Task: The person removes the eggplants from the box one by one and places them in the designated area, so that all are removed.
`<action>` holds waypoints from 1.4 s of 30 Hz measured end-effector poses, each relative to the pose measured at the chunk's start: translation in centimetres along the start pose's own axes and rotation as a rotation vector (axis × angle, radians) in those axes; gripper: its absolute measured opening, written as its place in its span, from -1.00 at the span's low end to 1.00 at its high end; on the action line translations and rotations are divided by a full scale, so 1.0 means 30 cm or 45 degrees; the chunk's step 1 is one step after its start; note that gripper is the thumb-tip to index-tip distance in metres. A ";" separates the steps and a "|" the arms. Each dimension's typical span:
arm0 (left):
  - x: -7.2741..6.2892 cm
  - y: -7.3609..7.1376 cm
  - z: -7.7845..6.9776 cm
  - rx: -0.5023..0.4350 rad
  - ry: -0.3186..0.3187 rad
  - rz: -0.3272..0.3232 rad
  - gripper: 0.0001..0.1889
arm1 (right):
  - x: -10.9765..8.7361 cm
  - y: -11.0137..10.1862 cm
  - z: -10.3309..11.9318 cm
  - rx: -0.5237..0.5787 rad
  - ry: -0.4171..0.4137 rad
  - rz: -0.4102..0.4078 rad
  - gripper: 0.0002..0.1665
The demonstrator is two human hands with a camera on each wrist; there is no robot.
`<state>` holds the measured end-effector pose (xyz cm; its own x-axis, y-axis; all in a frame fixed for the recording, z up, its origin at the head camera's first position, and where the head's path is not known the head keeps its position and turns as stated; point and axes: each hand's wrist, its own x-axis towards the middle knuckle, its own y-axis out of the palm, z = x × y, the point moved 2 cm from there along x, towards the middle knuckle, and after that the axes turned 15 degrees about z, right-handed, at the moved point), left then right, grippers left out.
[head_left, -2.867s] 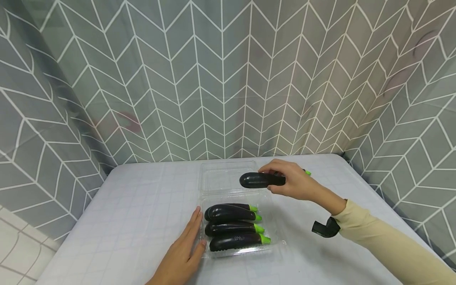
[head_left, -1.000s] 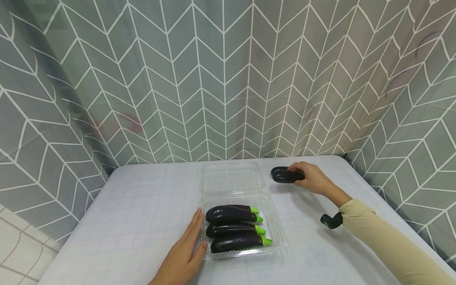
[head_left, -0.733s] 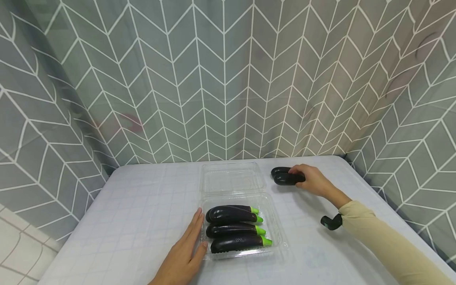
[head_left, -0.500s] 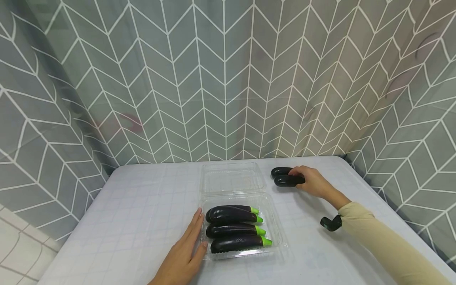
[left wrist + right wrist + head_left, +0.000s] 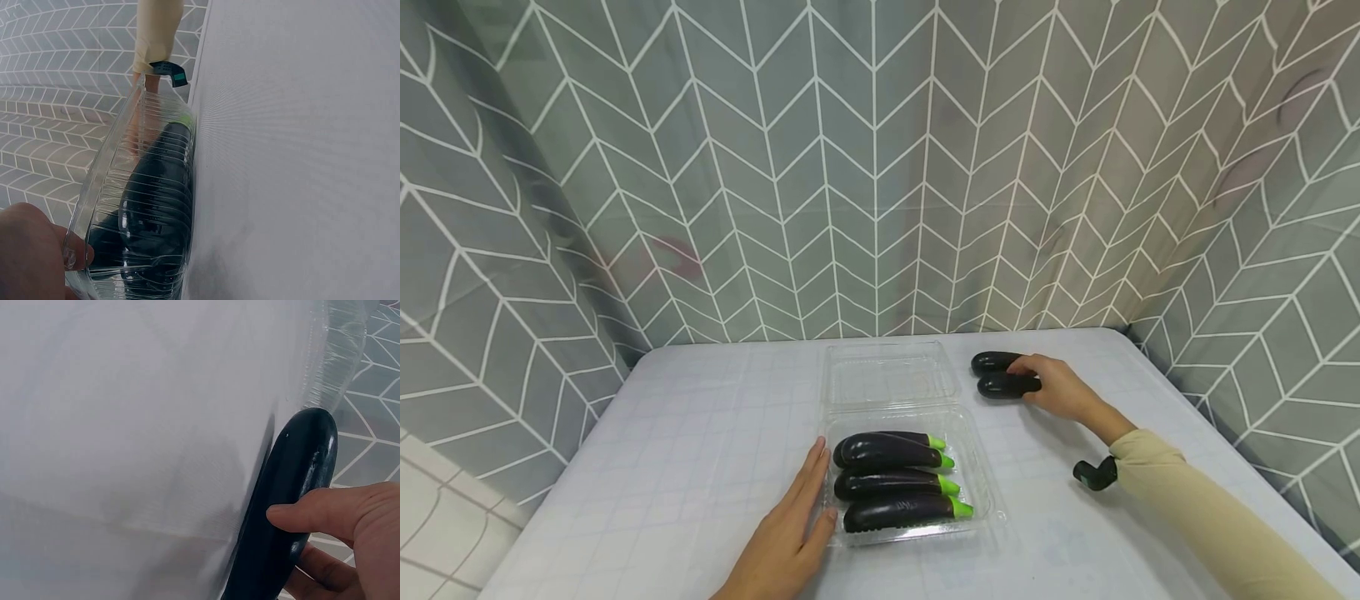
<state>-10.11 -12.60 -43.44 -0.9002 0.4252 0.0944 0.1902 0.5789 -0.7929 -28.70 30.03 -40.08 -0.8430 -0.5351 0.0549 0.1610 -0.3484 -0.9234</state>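
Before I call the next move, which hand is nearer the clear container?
Left. The left hand touches the left side of the clear container; the right hand is off to its right, gripping an eggplant.

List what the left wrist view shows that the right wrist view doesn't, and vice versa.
Left wrist view only: the left hand touching the clear container, the eggplants inside it, and a beige sleeve.
Right wrist view only: the thumb of the right hand across an eggplant outside the container.
Both: parts of the container, white cloth, patterned backdrop.
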 end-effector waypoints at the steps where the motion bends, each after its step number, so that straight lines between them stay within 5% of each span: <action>1: 0.001 0.000 0.000 -0.002 0.001 0.001 -0.21 | 0.000 0.001 0.000 0.003 0.000 0.001 -0.50; 42: 0.002 0.001 0.000 -0.021 -0.024 0.013 -0.22 | -0.012 0.010 0.020 -0.019 0.020 -0.019 -0.52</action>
<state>-10.14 -12.56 -43.47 -0.9053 0.4181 0.0745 0.2062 0.5861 -0.7836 -28.04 29.65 -40.16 -0.8531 -0.5179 0.0627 0.1408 -0.3444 -0.9282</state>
